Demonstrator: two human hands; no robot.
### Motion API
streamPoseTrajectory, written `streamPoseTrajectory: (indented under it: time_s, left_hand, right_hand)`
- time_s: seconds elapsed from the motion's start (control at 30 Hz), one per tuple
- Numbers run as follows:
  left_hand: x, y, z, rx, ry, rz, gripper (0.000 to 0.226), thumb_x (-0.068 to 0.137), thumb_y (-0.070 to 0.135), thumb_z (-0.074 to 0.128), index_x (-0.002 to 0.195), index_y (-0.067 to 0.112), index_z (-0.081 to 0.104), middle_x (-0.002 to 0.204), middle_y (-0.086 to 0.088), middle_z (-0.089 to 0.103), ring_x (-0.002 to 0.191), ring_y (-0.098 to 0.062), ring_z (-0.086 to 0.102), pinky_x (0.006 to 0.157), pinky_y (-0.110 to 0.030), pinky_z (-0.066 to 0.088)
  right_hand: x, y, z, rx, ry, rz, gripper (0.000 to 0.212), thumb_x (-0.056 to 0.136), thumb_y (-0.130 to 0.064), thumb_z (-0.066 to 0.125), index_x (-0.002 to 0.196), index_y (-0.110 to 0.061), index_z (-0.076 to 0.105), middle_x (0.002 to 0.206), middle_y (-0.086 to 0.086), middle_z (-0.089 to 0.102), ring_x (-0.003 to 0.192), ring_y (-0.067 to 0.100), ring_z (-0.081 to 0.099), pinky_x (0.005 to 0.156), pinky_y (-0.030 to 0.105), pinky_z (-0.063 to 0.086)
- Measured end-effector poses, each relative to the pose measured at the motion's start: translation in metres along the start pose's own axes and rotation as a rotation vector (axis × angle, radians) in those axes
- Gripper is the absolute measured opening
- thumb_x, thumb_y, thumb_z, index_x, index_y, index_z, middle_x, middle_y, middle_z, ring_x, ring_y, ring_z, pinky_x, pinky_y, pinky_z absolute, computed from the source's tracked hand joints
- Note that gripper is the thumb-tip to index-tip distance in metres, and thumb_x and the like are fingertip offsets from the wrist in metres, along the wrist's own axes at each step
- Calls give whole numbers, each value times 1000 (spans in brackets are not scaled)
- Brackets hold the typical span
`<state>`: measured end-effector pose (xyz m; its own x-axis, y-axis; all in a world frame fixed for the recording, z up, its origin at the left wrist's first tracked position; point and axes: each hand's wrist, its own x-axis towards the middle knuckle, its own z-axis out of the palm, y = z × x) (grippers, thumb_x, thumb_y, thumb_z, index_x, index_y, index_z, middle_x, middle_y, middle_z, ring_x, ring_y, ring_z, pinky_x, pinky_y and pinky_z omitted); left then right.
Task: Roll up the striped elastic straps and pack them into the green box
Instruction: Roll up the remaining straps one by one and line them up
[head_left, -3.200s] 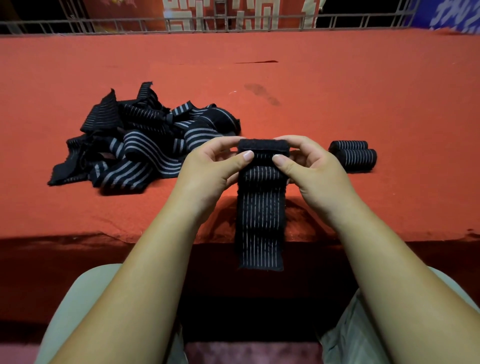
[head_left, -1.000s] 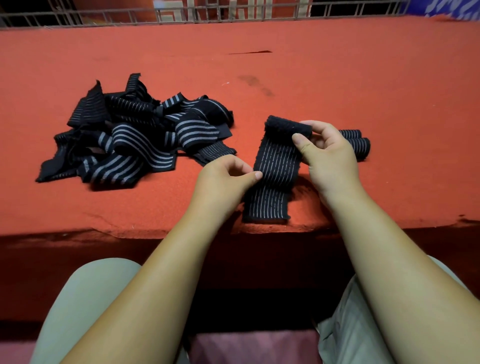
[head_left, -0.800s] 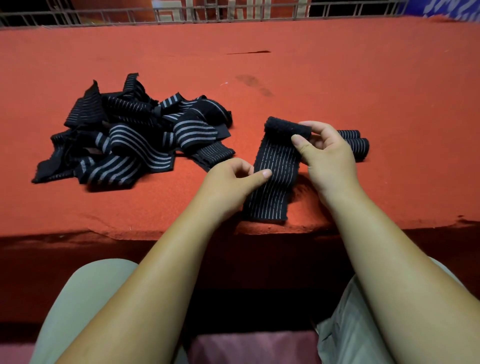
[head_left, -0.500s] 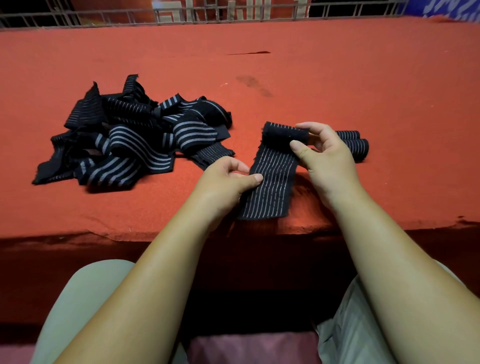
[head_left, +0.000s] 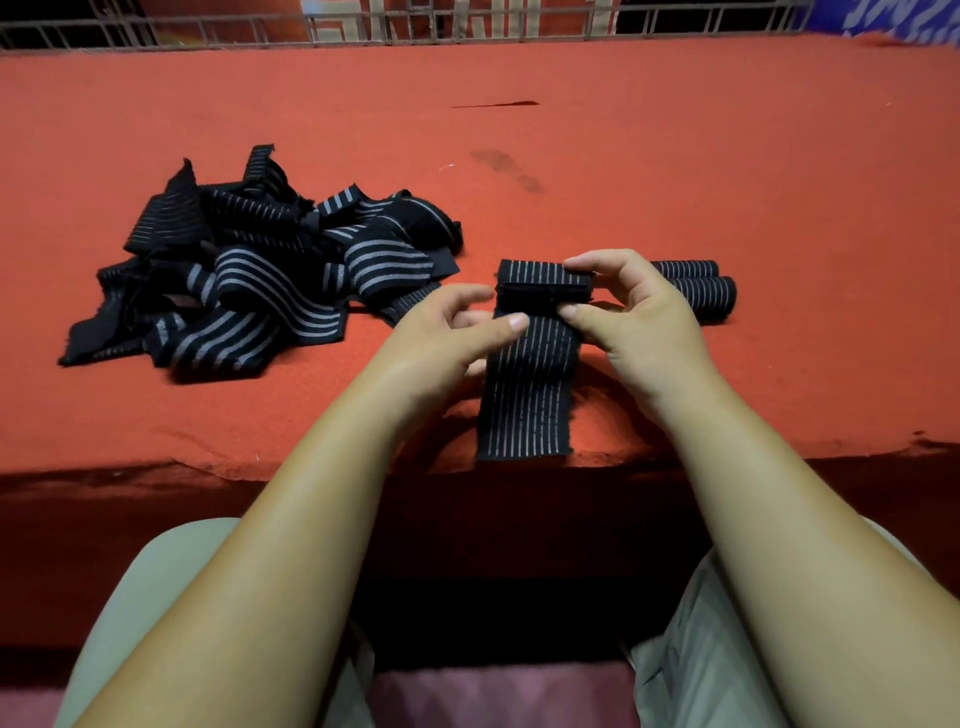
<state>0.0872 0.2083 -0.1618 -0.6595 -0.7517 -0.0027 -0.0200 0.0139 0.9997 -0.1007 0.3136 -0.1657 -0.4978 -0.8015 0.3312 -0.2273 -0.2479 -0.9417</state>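
Red cloth-covered surface (head_left: 675, 156). At left, a heap of loose straps (head_left: 270, 280) lies tangled, well apart from the near edge. Centre: the left hand (head_left: 447, 338), fingers loosely bent, lays its thumb on the left edge of a striped strap (head_left: 530, 384); whether it grips cannot be told. The strap's free end reaches the surface's near edge. The right hand (head_left: 639, 322) pinches the strap's rolled far end between forefinger and thumb. Behind that hand lie two finished rolled straps (head_left: 701, 296), touching.
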Motion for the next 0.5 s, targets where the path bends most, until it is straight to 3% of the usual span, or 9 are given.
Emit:
streamPoseTrajectory:
  time_s: [0.1, 0.17, 0.23, 0.3, 0.37, 0.43, 0.5]
  left_hand:
    - [5, 3, 4, 21, 34, 104, 51, 95, 29, 82, 142, 34, 63, 105, -9, 72, 112, -27, 76, 106, -55, 59]
    - [7, 5, 5, 17, 39, 149, 47, 98, 20, 80, 141, 33, 65, 98, -9, 70, 106, -25, 76, 105, -59, 58]
    - [8, 7, 5, 2, 48, 168, 44, 99, 13, 77, 140, 26, 65, 104, -20, 74, 109, -33, 77, 101, -58, 60]
    - [7, 8, 5, 25, 55, 202, 42, 99, 11, 76, 138, 24, 66, 107, -28, 72, 103, -33, 78, 89, -49, 66]
    - [7, 8, 5, 84, 97, 262, 42, 98, 8, 77, 135, 25, 68, 94, -18, 67, 85, -17, 71, 74, -35, 61]
    - [9, 8, 6, 118, 150, 311, 44, 95, 5, 78, 133, 26, 69, 90, -11, 64, 81, -9, 63, 73, -32, 58]
    - [9, 8, 8, 128, 189, 342, 47, 94, 3, 79, 133, 26, 71, 93, -15, 70, 85, -11, 67, 80, -34, 61]
  right_hand:
    - [-1, -1, 1, 12, -32, -19, 43, 91, 5, 76, 115, -30, 74, 122, -1, 72, 98, 18, 71, 94, 47, 64]
    - [-1, -3, 1, 5, -43, -37, 43, 90, 4, 76, 117, -29, 73, 120, -2, 72, 100, 17, 71, 95, 47, 62]
    - [-1, -5, 0, -6, -52, -48, 41, 91, 3, 76, 119, -27, 73, 120, -2, 73, 102, 17, 71, 93, 43, 61]
    - [-2, -6, -1, -11, -57, -50, 41, 92, 3, 76, 122, -25, 72, 121, 1, 73, 106, 19, 72, 96, 41, 61]
    - [-2, -7, -1, -3, -60, -43, 42, 93, 1, 76, 126, -25, 71, 123, 4, 74, 109, 17, 72, 97, 38, 61]
    - [-2, -8, 0, 49, -32, -11, 39, 97, -5, 75, 132, -21, 69, 123, 5, 77, 109, 11, 73, 90, 30, 59]
    - [-1, -9, 0, 64, 11, 10, 33, 101, -11, 73, 133, -13, 70, 120, 4, 79, 105, 8, 74, 85, 25, 58]
